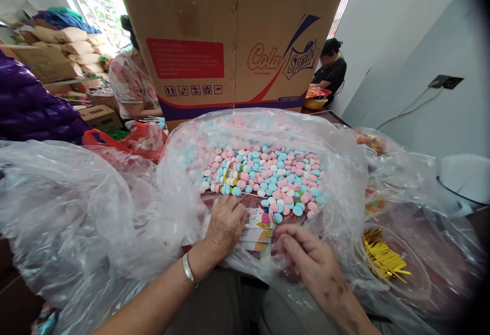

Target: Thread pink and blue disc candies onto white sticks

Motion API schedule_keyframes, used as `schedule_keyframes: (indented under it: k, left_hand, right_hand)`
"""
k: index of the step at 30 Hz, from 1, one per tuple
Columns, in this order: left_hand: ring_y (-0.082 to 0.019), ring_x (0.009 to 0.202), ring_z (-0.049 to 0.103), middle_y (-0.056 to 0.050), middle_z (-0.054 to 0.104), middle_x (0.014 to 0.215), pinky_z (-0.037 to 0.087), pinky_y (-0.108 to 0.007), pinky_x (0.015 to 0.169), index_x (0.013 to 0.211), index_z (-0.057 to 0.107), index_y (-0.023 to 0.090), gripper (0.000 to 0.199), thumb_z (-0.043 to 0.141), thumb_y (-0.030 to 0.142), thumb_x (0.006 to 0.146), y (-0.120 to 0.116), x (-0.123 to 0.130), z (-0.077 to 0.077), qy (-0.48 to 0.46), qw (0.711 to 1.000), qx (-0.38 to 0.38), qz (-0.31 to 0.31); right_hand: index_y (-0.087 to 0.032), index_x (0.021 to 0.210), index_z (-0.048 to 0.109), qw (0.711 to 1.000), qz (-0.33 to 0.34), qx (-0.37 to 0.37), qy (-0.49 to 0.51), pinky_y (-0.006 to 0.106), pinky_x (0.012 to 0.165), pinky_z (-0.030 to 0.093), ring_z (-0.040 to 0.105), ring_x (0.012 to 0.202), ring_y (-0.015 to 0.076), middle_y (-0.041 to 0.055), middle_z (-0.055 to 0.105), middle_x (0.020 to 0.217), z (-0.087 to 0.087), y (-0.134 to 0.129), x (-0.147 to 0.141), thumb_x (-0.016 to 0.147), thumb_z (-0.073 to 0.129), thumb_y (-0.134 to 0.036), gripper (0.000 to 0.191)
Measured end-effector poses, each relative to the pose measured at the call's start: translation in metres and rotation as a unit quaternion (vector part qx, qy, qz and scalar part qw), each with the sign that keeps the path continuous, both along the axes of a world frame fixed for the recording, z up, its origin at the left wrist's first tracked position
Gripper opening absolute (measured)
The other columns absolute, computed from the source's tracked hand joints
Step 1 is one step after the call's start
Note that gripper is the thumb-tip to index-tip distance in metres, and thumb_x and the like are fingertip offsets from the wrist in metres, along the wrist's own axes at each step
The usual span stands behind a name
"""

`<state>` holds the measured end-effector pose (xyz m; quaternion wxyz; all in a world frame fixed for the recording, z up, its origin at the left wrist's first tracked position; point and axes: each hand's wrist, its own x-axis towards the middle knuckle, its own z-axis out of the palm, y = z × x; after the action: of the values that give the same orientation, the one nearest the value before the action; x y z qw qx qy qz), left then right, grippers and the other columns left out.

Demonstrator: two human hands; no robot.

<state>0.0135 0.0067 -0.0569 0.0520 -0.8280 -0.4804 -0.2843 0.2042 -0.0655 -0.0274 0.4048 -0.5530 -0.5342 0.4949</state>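
Note:
A small stack of printed packaging bags (255, 235), white with yellow and a pink figure, lies in front of me. My left hand (225, 228), with a silver bangle on the wrist, presses on its left end with bent fingers. At the right end is my right hand (312, 256), thumb and fingers drawn together; what is between them, if anything, is too blurred to make out. Just beyond the bags spreads a heap of pink, blue and white round candies (283, 171). Some form short rows on sticks (231, 176) at the left of the heap. Clear plastic sheeting (340, 171) surrounds the candies.
A tall cardboard carton (233, 28) stands behind the candies. Gold twist ties (385, 258) lie in a clear tub at right. A red plastic bag (130, 141) sits at left. One person (132, 79) is behind the carton's left side, another (335, 72) at right.

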Motion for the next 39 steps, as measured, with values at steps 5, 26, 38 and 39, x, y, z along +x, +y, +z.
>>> schedule_keyframes:
  k: [5,26,38,39]
  left_hand:
    - [-0.021,0.071,0.049,-0.004,0.058,0.070,0.036,-0.034,0.066,0.072,0.059,0.017,0.022,0.051,0.017,0.093,-0.017,0.004,0.010,-0.023,0.992,0.121,-0.037]
    - [-0.012,0.063,0.051,0.002,0.060,0.069,0.038,-0.022,0.060,0.080,0.058,0.019,0.023,0.046,0.029,0.096,-0.047,-0.016,0.047,-0.230,0.888,-0.343,-0.203]
    - [-0.010,0.057,0.050,0.002,0.057,0.065,0.037,-0.018,0.055,0.081,0.059,0.018,0.021,0.047,0.024,0.097,-0.051,-0.038,0.021,-0.274,0.933,-0.138,-0.191]
    - [-0.009,0.056,0.050,0.002,0.057,0.064,0.036,-0.018,0.054,0.081,0.059,0.018,0.021,0.048,0.025,0.096,-0.052,-0.038,0.021,-0.278,0.932,-0.140,-0.187]
  right_hand:
    - [-0.019,0.114,0.055,0.991,-0.028,0.088,-0.101,0.028,0.059,0.053,0.060,0.072,0.0172,0.0031,0.062,0.086,-0.005,0.021,-0.001,0.085,0.061,-0.039,0.035]
    - [-0.018,0.072,0.052,0.820,0.106,0.478,-0.297,0.028,0.060,0.034,0.044,0.063,0.0147,0.0010,0.051,0.064,0.017,0.021,-0.003,0.100,0.039,-0.021,0.031]
    - [-0.013,0.095,0.064,0.735,0.128,0.263,-0.612,0.033,0.081,0.042,0.057,0.094,0.0244,0.0115,0.067,0.094,0.014,0.121,-0.025,0.091,0.048,-0.008,0.017]
    - [-0.012,0.095,0.065,0.717,0.141,0.262,-0.631,0.034,0.082,0.042,0.057,0.095,0.0258,0.0131,0.068,0.094,0.008,0.130,-0.028,0.087,0.050,-0.004,0.018]
